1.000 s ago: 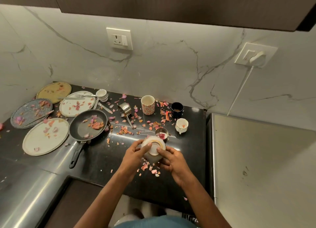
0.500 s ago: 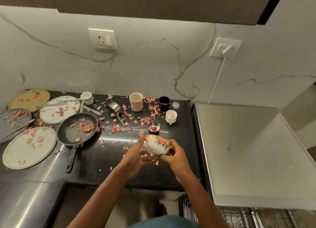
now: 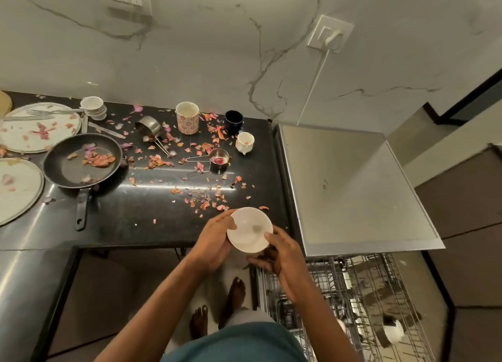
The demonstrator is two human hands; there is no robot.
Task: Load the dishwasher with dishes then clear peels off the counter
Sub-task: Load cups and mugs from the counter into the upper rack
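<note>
Whereas a second ago I held the white bowl (image 3: 249,230) mouth-down over the counter (image 3: 135,215), it now sits mouth-up and emptied, my left hand (image 3: 214,242) and right hand (image 3: 282,255) both curled about its rim. Shed peels (image 3: 206,198) lie just beyond my grip. The dishwasher rack (image 3: 353,302) stands open to my right and below; I judge loading comes next.
</note>
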